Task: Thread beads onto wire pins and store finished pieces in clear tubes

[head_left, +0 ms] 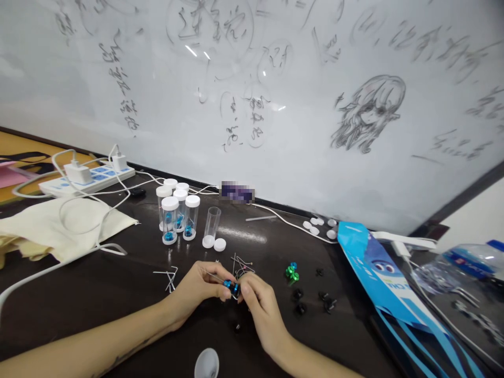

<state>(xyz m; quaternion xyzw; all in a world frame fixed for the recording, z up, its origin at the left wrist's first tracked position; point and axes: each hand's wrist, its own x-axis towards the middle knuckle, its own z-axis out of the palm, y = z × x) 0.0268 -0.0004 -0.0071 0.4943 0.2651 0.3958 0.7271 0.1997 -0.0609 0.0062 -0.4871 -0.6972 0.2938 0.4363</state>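
Observation:
In front of me, my left hand point(208, 283) is closed in a pinch on a small blue metal part point(231, 286) with dark areas. A thin metal rod point(212, 274) runs along its fingers toward the part. My right hand point(262, 307) is closed at the part's right side, thumb and fingertips pressed together on it. Just under the part shows a bent silver end, partly hidden by the fingers. Several L-shaped hex keys point(241, 265) lie just beyond the hands, and more hex keys point(170, 277) lie to the left. A small black piece point(237, 328) sits below the hands.
Capped clear tubes point(170, 223) holding blue parts stand back left. An uncapped tube point(212, 223) is beside a white cap point(219, 244). Green parts point(292, 274) and black parts point(299, 302) lie right, near a blue package point(378, 273). A white cup-like object point(207, 363) is in front.

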